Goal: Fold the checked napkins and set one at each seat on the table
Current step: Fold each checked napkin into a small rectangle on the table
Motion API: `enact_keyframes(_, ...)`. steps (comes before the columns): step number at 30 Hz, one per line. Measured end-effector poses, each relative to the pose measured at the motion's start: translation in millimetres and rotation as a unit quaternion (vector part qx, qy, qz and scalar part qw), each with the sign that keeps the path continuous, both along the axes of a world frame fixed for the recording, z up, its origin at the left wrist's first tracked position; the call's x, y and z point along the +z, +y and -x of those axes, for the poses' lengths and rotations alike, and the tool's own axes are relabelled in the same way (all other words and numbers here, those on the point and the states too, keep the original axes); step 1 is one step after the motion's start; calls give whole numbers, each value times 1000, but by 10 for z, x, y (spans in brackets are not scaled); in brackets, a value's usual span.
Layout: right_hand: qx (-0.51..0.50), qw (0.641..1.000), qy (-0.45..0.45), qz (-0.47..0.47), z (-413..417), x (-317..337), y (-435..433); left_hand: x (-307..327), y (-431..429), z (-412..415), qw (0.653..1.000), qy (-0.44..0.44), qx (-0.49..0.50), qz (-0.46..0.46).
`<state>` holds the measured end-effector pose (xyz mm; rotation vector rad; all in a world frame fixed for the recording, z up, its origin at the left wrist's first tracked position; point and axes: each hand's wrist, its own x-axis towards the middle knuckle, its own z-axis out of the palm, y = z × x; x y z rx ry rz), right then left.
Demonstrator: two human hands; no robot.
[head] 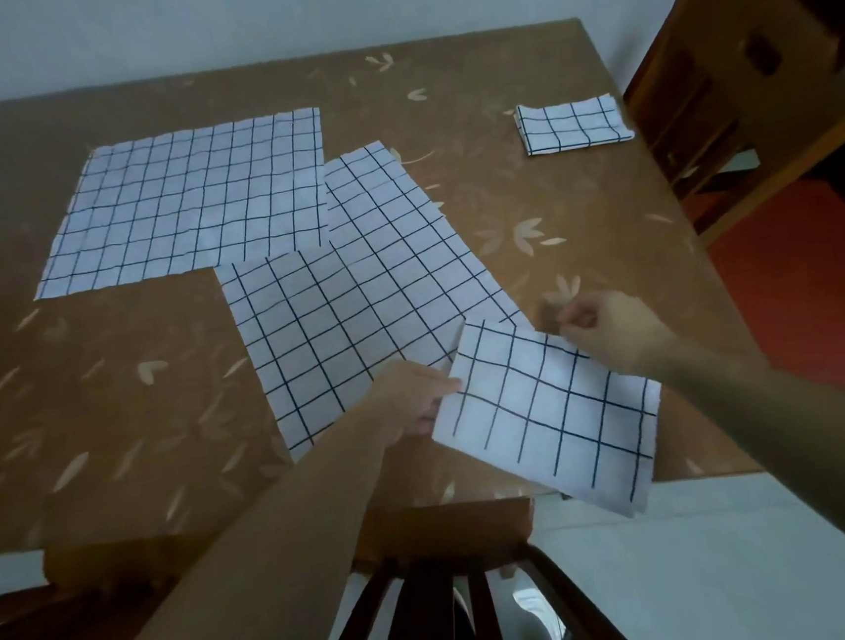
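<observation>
A partly folded white napkin with dark checks [548, 411] hangs over the table's near edge. My left hand [408, 403] pinches its left edge, and my right hand [607, 325] pinches its far right corner. Two unfolded checked napkins lie flat on the table: one at the far left [187, 203], one in the middle [355, 285], slightly overlapping. A small folded napkin [572, 124] sits at the far right, by a seat.
The table [108, 401] wears a brown cloth with a pale leaf print. A wooden chair back [437, 602] stands right below me at the near edge. Another wooden chair [729, 99] stands at the right side. Red floor shows on the right.
</observation>
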<state>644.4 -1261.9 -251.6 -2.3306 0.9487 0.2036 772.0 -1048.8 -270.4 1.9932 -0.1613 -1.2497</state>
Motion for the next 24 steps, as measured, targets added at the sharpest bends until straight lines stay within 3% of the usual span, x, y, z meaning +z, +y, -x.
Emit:
enact_keyframes(5, 102, 990, 30, 90, -3, -155, 143, -88, -7, -55, 999, -26, 38, 9)
enact_keyframes(8, 128, 980, -11, 149, -33, -276, 320, -172, -25, -45, 994, -71, 78, 14)
enact_keyframes(11, 157, 976, -16, 150, -124, -418, 598, -210, -68, 10, 983, -179, 32, -19)
enact_keyframes(13, 158, 976, 10, 148, -189, -551, 757, -212, -91, 53, 953, -288, -75, -52)
enact_keyframes(16, 158, 974, 32, 161, -213, -714, 834, -193, -113, 32, 881, -422, -177, -122)
enact_keyframes(19, 178, 967, 45, 174, -192, -814, 798, -298, -216, -70, 817, -525, -221, -92)
enact_keyframes(22, 174, 967, 30, 185, -171, -891, 778, -563, -394, -48, 755, -572, -321, -5)
enact_keyframes(24, 169, 967, 24, 188, -170, -929, 782, -680, -434, -8, 752, -550, -363, -18)
